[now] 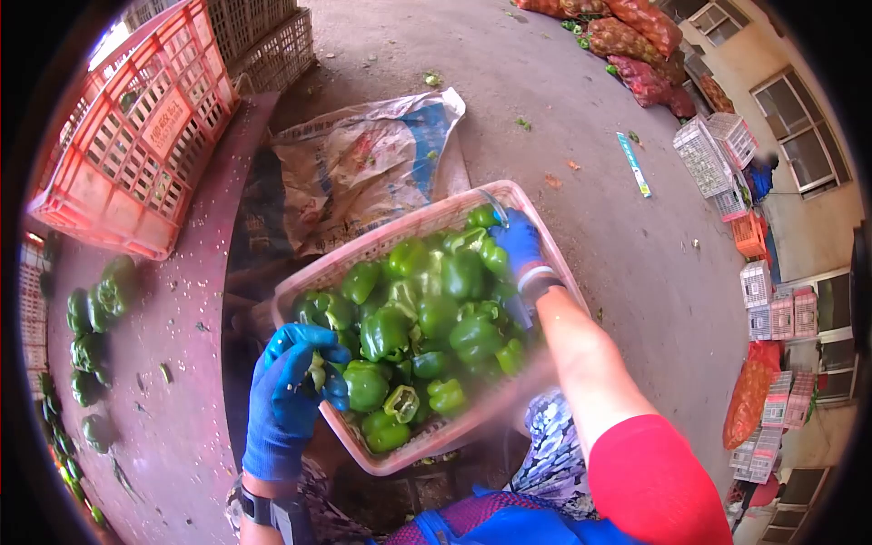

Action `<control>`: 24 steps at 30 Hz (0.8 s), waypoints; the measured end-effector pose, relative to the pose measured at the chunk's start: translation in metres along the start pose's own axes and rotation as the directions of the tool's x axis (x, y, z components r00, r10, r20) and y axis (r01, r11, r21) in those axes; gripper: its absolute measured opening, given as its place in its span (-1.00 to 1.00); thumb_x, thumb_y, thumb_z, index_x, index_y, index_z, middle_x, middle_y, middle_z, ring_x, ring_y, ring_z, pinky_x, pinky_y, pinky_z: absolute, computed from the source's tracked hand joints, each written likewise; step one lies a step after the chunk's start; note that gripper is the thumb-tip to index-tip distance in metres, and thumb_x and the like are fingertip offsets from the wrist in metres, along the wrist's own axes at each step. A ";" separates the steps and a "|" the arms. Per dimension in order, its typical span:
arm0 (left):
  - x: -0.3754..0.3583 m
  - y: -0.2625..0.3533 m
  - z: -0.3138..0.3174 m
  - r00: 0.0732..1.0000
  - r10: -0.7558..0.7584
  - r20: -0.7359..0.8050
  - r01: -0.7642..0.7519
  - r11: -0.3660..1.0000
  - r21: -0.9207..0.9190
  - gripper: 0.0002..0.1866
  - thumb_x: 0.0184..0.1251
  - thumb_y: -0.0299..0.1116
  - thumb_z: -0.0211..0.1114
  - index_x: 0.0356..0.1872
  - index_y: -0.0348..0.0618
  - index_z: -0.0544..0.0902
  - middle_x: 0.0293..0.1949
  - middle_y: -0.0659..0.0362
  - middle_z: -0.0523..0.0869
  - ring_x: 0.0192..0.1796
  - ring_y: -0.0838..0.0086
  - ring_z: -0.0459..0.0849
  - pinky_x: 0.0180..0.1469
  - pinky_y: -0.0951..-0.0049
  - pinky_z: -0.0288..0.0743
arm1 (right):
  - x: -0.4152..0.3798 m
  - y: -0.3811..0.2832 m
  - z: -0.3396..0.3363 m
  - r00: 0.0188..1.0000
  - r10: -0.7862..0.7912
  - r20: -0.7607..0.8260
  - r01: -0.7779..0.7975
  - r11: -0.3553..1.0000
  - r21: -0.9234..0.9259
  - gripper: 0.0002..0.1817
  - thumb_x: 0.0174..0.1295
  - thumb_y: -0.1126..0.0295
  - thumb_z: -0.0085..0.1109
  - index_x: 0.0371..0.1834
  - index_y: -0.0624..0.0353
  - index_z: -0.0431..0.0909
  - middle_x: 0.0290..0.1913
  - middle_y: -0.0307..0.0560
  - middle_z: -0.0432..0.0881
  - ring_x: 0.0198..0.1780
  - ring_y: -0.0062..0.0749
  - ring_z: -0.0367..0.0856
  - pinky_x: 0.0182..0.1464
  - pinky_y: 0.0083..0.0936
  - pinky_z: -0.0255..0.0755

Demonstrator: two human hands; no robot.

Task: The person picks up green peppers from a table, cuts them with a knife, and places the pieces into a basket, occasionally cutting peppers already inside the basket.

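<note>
Two gloved hands at a crate (386, 467) of green peppers (386, 334).
Left hand (295, 391): at the crate's left edge, fingers curled closed on a small pale piece (317, 372), peppers just to its right. Right hand (520, 242): partly curled inside the far right corner, beside peppers; grip cannot be told. Open floor (654, 272) extends beyond the right rim.

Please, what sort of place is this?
Probably a vegetable sorting yard: a crate full of green peppers, filled sacks on the ground, and stacked crates near a building.
</note>
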State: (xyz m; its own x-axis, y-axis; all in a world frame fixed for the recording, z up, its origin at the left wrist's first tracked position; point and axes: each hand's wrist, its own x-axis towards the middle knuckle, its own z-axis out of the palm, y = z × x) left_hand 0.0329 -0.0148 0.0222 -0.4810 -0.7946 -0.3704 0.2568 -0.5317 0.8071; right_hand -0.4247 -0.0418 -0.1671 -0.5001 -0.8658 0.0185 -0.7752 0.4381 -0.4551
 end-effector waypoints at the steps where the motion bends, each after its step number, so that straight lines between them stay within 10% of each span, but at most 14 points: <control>1: -0.001 0.000 0.001 1.000 -0.011 -0.005 0.011 1.000 0.004 -0.64 0.48 -0.12 0.19 -0.02 -0.24 0.61 -0.24 0.04 0.70 -0.43 0.38 0.68 -0.41 0.42 0.61 | -0.005 0.009 0.000 1.000 0.004 0.010 -0.004 1.000 0.012 -0.63 0.14 0.35 0.39 0.03 0.16 0.66 -0.12 0.19 0.73 -0.08 0.01 0.72 0.05 -0.23 0.55; 5: -0.003 -0.001 0.006 1.000 -0.010 0.002 0.009 1.000 0.030 -0.66 0.49 -0.11 0.19 -0.02 -0.20 0.60 -0.24 0.06 0.71 -0.44 0.41 0.67 -0.40 0.45 0.60 | -0.032 -0.010 -0.051 0.996 -0.029 0.085 0.014 0.985 0.173 -0.63 0.29 0.27 0.32 0.13 0.16 0.64 -0.18 0.07 0.76 -0.17 -0.26 0.75 -0.06 -0.33 0.58; 6: -0.003 -0.003 0.007 1.000 -0.003 -0.008 0.003 0.999 0.040 -0.67 0.49 -0.12 0.18 -0.03 -0.18 0.61 -0.25 0.07 0.71 -0.46 0.42 0.66 -0.42 0.47 0.59 | -0.039 -0.024 -0.067 0.997 0.027 0.070 -0.040 0.979 0.201 -0.53 0.29 0.18 0.29 0.21 0.13 0.59 -0.07 0.20 0.73 -0.03 0.02 0.72 0.06 -0.22 0.55; 10: -0.005 -0.003 0.015 1.000 -0.017 -0.012 0.018 0.996 0.093 -0.70 0.51 -0.13 0.16 -0.04 -0.17 0.60 -0.26 0.08 0.71 -0.48 0.44 0.64 -0.42 0.51 0.58 | -0.083 -0.068 -0.111 0.982 -0.100 0.162 0.041 0.943 0.329 -0.41 0.21 0.21 0.37 0.32 0.13 0.53 -0.04 0.21 0.71 0.07 -0.04 0.70 0.12 -0.22 0.53; 13: -0.003 -0.006 0.022 0.999 -0.028 0.031 0.025 0.994 0.103 -0.72 0.54 -0.17 0.13 -0.04 -0.17 0.62 -0.25 0.12 0.70 -0.39 0.46 0.67 -0.40 0.51 0.59 | -0.108 -0.023 -0.058 0.951 -0.305 0.048 0.304 0.952 0.024 -0.33 0.13 0.20 0.44 0.35 0.07 0.52 -0.03 0.16 0.71 0.08 -0.09 0.69 0.13 -0.23 0.52; 14: -0.003 -0.004 0.023 0.994 0.029 0.102 -0.049 0.978 0.203 -0.73 0.51 -0.22 0.17 -0.02 -0.20 0.64 -0.19 0.16 0.67 -0.11 0.49 0.68 -0.30 0.48 0.63 | -0.113 -0.029 -0.058 0.984 -0.144 0.106 0.146 0.989 -0.008 -0.38 0.07 0.20 0.47 0.25 0.08 0.58 -0.06 0.13 0.73 0.02 -0.01 0.70 0.10 -0.22 0.54; 17: -0.002 -0.011 0.025 0.994 -0.050 0.094 0.041 0.995 0.093 -0.73 0.50 -0.24 0.15 -0.03 -0.21 0.64 -0.18 0.18 0.65 -0.10 0.51 0.67 -0.29 0.51 0.61 | -0.108 -0.040 -0.073 0.976 -0.071 0.207 0.014 0.964 0.265 -0.49 0.07 0.22 0.47 0.10 0.11 0.62 -0.14 0.19 0.73 -0.05 0.14 0.71 0.06 -0.18 0.56; 22: 0.000 -0.009 0.029 0.996 -0.019 0.082 0.007 0.988 0.153 -0.74 0.57 -0.23 0.08 -0.05 -0.17 0.64 -0.23 0.18 0.68 -0.19 0.52 0.68 -0.34 0.55 0.59 | -0.085 0.002 -0.079 0.808 0.123 0.576 -0.555 0.487 0.674 -0.74 0.29 0.33 0.34 0.01 0.06 0.61 -0.31 -0.36 0.66 -0.40 -0.68 0.51 -0.36 -0.63 0.41; 24: 0.000 -0.013 0.029 0.992 0.066 0.108 -0.092 0.964 0.250 -0.75 0.56 -0.25 0.09 -0.06 -0.18 0.65 -0.23 0.18 0.68 -0.19 0.53 0.68 -0.34 0.56 0.59 | -0.087 0.011 -0.084 0.777 0.156 0.610 -0.612 0.412 0.674 -0.77 0.30 0.32 0.32 -0.02 0.07 0.63 -0.32 -0.29 0.68 -0.40 -0.60 0.55 -0.34 -0.56 0.47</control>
State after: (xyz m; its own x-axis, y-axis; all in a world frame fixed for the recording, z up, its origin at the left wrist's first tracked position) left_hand 0.0053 0.0010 0.0252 -0.5504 -0.7919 -0.2644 0.0816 -0.3662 0.9269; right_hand -0.4224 0.0584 -0.0991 -0.2738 -0.7519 -0.5998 0.2470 0.5477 -0.7994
